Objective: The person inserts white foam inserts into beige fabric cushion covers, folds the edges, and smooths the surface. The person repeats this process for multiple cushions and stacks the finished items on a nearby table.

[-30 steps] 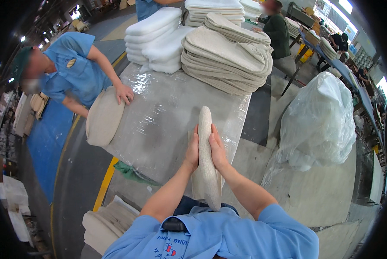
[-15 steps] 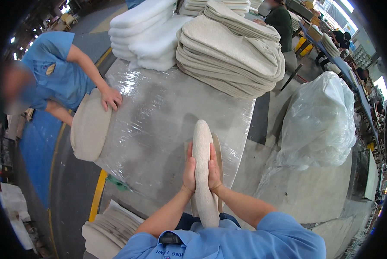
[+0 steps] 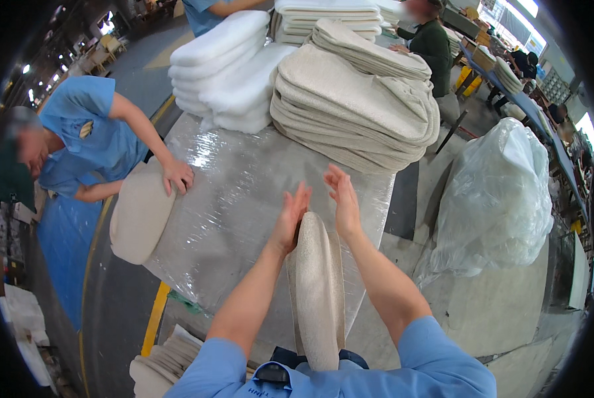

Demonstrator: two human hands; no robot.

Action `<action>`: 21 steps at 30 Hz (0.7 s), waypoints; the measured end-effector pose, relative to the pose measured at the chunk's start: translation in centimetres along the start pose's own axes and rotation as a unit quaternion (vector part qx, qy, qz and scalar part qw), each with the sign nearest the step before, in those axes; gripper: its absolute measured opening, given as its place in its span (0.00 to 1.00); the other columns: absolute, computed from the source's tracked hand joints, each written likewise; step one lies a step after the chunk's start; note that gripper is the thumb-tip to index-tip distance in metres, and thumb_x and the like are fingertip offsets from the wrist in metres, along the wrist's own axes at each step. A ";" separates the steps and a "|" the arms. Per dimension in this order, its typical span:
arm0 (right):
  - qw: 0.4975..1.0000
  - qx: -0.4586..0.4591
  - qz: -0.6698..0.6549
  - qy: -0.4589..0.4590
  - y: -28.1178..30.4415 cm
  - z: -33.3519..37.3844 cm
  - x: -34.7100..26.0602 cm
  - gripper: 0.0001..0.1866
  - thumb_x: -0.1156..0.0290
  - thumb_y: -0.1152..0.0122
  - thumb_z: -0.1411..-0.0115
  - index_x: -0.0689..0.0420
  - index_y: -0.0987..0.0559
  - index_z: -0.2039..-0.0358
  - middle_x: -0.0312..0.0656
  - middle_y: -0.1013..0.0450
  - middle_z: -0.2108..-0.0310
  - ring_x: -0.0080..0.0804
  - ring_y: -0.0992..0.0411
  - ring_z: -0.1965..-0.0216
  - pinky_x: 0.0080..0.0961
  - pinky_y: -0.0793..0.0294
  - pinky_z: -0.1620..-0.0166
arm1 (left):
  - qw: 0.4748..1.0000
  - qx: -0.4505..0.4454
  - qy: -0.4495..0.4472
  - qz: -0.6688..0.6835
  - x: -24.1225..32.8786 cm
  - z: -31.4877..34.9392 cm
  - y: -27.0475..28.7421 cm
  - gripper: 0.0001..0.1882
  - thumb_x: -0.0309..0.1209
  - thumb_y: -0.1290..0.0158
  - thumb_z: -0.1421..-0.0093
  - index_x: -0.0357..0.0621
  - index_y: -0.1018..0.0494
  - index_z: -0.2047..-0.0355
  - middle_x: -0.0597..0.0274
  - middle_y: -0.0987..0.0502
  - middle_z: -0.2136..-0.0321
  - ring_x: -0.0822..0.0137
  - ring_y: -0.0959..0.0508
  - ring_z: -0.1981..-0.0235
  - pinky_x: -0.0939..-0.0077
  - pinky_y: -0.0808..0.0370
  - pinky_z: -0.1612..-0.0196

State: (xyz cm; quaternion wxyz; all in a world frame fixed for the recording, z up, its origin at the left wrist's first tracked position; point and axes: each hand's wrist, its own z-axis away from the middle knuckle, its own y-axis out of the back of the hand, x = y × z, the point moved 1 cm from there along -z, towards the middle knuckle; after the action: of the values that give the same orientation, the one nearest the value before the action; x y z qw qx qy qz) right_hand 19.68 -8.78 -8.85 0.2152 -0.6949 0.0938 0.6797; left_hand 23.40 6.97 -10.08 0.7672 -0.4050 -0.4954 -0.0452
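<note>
A padded beige fabric cushion (image 3: 313,298) stands on its narrow edge at the near side of the table, its near end against my body. Loose-looking beige fabric shows along both its sides. My left hand (image 3: 292,217) is open beside the cushion's far end, fingers stretched forward; whether it touches the fabric I cannot tell. Open too, my right hand (image 3: 343,202) is raised just past the far end on the right, apart from the cushion, palm turned inward. Neither hand grips anything.
A tall pile of beige covers (image 3: 353,99) and a stack of white padding (image 3: 224,66) occupy the table's far side. At left, a co-worker's hand (image 3: 178,176) rests on another beige cushion (image 3: 141,215). A big clear plastic bag (image 3: 492,199) stands right; more beige pieces (image 3: 168,361) lie lower left.
Both my hands have let go of the cushion's sides and moved forward and up, with the right one farther from it. The cushion's far end has come nearer to me.
</note>
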 end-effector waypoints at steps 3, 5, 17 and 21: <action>0.998 -0.061 0.026 -0.016 -1.6 -2.0 0.1 0.43 0.31 0.71 0.23 0.49 0.37 0.22 0.45 0.36 0.27 0.40 0.43 0.25 0.47 0.47 0.27 | 0.999 -0.034 -0.024 -0.025 0.6 -2.6 0.4 0.51 0.69 0.77 0.25 0.42 0.68 0.19 0.55 0.69 0.17 0.60 0.69 0.17 0.61 0.64 0.19; 0.994 -0.098 0.035 -0.037 -2.3 -1.9 0.8 0.45 0.29 0.74 0.24 0.47 0.41 0.20 0.45 0.42 0.23 0.41 0.48 0.22 0.48 0.51 0.24 | 0.993 -0.076 -0.061 -0.061 0.4 -3.9 0.8 0.50 0.69 0.78 0.25 0.43 0.69 0.19 0.55 0.70 0.17 0.61 0.70 0.17 0.62 0.66 0.19; 0.983 -0.114 0.105 0.093 -4.0 -0.4 3.5 0.47 0.30 0.77 0.24 0.52 0.55 0.18 0.47 0.63 0.16 0.44 0.65 0.17 0.46 0.64 0.19 | 0.994 -0.069 -0.039 -0.069 -2.4 -6.0 1.7 0.45 0.63 0.74 0.21 0.42 0.63 0.18 0.54 0.64 0.17 0.59 0.64 0.17 0.64 0.63 0.19; 0.983 -0.101 0.115 0.106 -4.2 0.3 3.4 0.49 0.28 0.75 0.25 0.52 0.57 0.18 0.49 0.64 0.17 0.46 0.66 0.17 0.47 0.65 0.20 | 0.993 -0.079 -0.022 -0.080 -1.4 -6.3 1.2 0.45 0.62 0.71 0.21 0.42 0.62 0.18 0.57 0.61 0.18 0.60 0.61 0.18 0.64 0.60 0.19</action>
State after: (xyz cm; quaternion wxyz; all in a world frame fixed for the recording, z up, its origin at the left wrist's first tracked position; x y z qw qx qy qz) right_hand 21.34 -4.37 -11.44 0.0533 -0.7660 0.1261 0.6281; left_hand 27.81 3.05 -13.02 0.7158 -0.4243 -0.5375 -0.1366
